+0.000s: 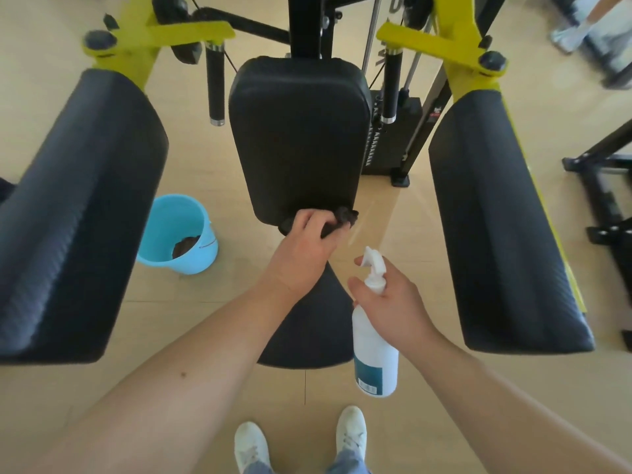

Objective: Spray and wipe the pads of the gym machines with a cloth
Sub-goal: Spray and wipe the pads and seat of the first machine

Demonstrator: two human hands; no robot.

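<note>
Nearest the camera, two white sneakers (pixel 251 446) stand on the pale wood floor (pixel 212 330), with both bare forearms reaching forward above them. The right hand (pixel 393 302) has its fingers curled round the neck of a white spray bottle (pixel 374 354) with a teal label. The bottle hangs upright just beside the right edge of the black seat pad (pixel 307 330), its nozzle pointing up and to the left. A little farther on, the left hand (pixel 307 248) grips a bunched dark cloth (pixel 345 218) and presses it against the bottom edge of the black back pad (pixel 297 131), which rises at the centre of the machine. To the left, a light blue bucket (pixel 205 251) sits on the floor with something dark lying inside it. Long black arm pads flank the centre, one on the left (pixel 75 206) and one on the right (pixel 502 217), each carried on a yellow frame arm (pixel 184 32). Behind the back pad stands the weight stack (pixel 379 145).
</note>
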